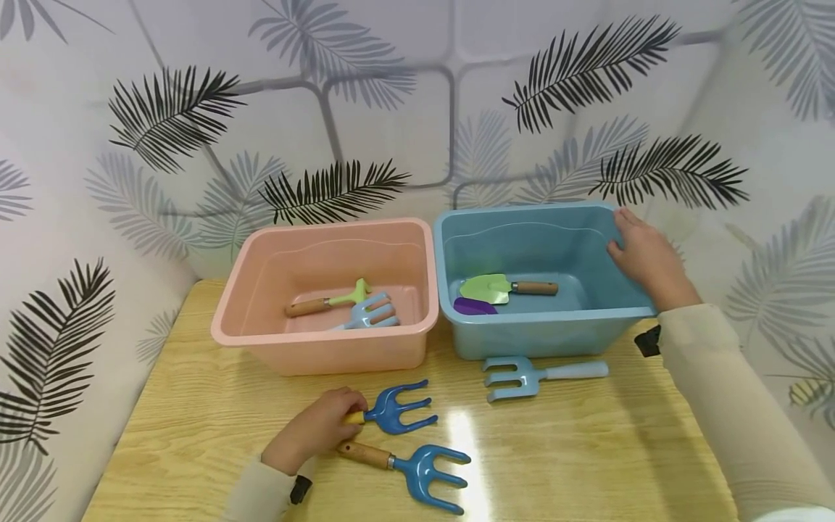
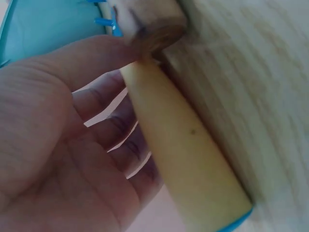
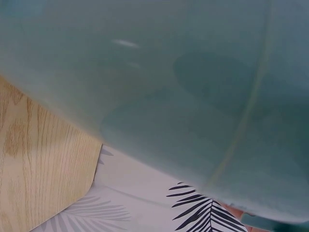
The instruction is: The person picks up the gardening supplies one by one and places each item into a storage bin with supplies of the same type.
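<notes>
My left hand pinches the yellow handle of a blue hand fork, its tines pointing right. In the left wrist view the thumb lies near the handle's narrow end, and the fingers reach behind it. Just in front lies a second blue hand fork with a wooden handle. My right hand grips the right rim of the blue basin; the basin's wall fills most of the right wrist view. Inside that basin are a green trowel and a purple piece, partly hidden by the front rim.
Left of the blue basin stands a pink basin, holding a green-headed tool with a wooden handle and a light blue fork. Another light blue hand fork lies before the blue basin. A leaf-patterned wall covering rises behind the wooden table.
</notes>
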`<action>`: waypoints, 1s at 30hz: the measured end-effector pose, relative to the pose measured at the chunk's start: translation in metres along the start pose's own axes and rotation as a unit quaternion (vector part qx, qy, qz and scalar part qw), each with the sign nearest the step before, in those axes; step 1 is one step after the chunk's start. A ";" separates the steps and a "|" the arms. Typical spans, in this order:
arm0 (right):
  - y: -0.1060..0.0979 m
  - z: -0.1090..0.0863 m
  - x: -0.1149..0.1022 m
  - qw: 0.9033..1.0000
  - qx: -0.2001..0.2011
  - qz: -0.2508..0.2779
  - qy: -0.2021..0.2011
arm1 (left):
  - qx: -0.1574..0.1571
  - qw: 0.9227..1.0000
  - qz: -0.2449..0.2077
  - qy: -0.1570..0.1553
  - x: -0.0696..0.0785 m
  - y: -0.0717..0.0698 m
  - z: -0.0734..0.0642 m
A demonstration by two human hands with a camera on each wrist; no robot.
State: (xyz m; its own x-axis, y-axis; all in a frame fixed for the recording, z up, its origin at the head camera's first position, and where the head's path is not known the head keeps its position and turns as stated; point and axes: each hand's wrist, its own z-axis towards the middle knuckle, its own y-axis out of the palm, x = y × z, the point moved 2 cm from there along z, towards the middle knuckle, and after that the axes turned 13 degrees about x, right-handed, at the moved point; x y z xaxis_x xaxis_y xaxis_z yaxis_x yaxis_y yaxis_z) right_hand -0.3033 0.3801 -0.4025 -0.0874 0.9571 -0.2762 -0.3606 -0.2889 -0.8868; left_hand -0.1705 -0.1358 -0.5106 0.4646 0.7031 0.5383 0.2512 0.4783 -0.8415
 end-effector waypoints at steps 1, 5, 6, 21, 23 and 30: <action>0.000 0.000 0.000 1.000 -0.001 0.000 0.001 | 0.001 1.000 0.004 0.000 0.000 0.001 0.000; 0.001 -0.001 0.000 1.000 -0.002 0.001 0.002 | 0.007 1.000 0.020 0.000 -0.001 0.005 0.000; 0.001 -0.001 0.001 1.000 -0.003 0.002 0.003 | 0.008 1.000 0.023 0.000 -0.002 0.006 0.000; 0.000 0.000 -0.001 1.000 -0.013 0.003 0.001 | 0.034 0.999 0.008 -0.008 -0.010 0.008 -0.002; 0.000 0.000 -0.002 1.000 -0.013 0.003 0.005 | 0.046 0.999 0.009 -0.006 -0.010 0.006 -0.003; -0.001 0.000 -0.003 1.000 -0.013 0.001 0.013 | 0.074 0.997 0.009 0.000 -0.002 -0.005 -0.005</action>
State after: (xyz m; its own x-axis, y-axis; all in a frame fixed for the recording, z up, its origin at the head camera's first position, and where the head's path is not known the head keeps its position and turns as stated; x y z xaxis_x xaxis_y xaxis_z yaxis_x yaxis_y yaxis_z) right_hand -0.3028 0.3779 -0.4011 -0.0635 0.9559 -0.2868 -0.3365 -0.2911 -0.8956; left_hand -0.1682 -0.1425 -0.5076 0.4678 0.7129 0.5224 0.1143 0.5374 -0.8356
